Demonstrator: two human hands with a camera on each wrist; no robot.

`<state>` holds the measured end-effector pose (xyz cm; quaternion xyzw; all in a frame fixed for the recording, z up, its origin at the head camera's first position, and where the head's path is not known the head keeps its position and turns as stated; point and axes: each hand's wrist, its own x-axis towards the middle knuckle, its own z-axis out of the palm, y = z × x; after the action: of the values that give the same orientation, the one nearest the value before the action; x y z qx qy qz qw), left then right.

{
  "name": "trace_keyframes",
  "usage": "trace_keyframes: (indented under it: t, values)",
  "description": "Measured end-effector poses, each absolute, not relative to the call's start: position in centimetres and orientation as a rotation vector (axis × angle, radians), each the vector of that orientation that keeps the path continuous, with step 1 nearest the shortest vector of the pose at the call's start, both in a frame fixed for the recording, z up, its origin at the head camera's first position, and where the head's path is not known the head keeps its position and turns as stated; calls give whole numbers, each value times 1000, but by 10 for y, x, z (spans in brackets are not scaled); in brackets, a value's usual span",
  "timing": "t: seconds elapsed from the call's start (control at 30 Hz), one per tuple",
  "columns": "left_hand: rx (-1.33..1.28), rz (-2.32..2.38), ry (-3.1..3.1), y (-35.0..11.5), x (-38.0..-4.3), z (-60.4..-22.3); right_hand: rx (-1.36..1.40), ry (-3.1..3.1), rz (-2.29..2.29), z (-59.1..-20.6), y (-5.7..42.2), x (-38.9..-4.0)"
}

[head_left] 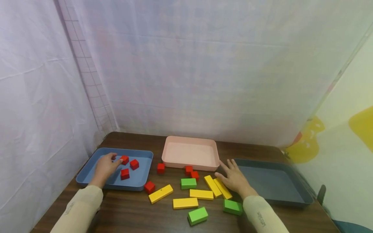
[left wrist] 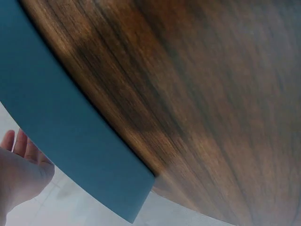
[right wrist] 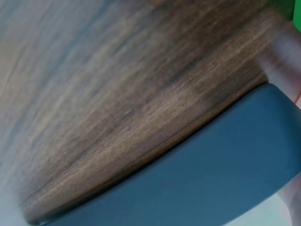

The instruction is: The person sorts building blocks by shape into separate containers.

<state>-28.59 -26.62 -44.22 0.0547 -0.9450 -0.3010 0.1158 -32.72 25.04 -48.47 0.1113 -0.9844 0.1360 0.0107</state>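
Note:
My left hand is over the blue tray at the left, its thumb tip beside a red cube. That cube is not between the thumb and fingers; whether the thumb touches it I cannot tell. Two more red cubes lie in the same tray. In the left wrist view, part of the left hand shows past the tray's side. My right hand, fingers spread, is above the table beside two yellow blocks, between the pink tray and the dark blue-grey tray.
Loose red cubes lie near the pink tray and beside the blue tray. Several yellow blocks and green blocks are spread over the middle and front of the wooden table. White curtains hang behind and at the left.

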Motion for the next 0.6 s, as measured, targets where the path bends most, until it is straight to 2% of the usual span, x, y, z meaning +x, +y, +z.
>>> trace_keyframes:
  t: [0.27, 0.6]
  values:
    - [187, -969, -2780, -261, -286, -440, 362, -3063, 414, -487, 253, -331]
    - [90, -1053, -2757, -255, -276, -434, 352, -3075, 435, -487, 247, -330]
